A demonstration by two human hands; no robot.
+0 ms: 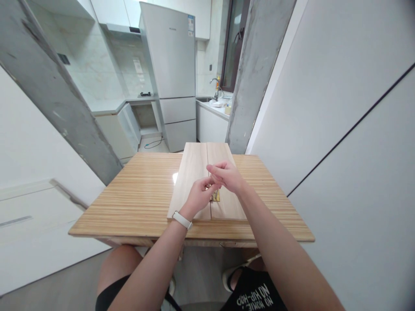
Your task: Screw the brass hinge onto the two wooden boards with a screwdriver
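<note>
Two pale wooden boards (pixel 192 166) lie side by side, with a thin seam between them. On the seam near their front end sits a brass-coloured metal piece (pixel 215 197), like a small hinge, partly covered by my fingers. My left hand (pixel 200 196), with a white watch band on its wrist, is closed just above it. Small shiny bits show at its fingers, too small to name. My right hand (pixel 227 176) is pinched closed above the boards, its fingers meeting those of my left hand. Whatever it holds, if anything, is hidden.
The boards rest on a striped wooden table (pixel 139 194). My legs are under its front edge. A white cabinet wall (pixel 340 129) stands close on the right. Beyond the table are a fridge (pixel 175 60), a counter with a sink (pixel 204 99) and a grey pillar (pixel 256 65).
</note>
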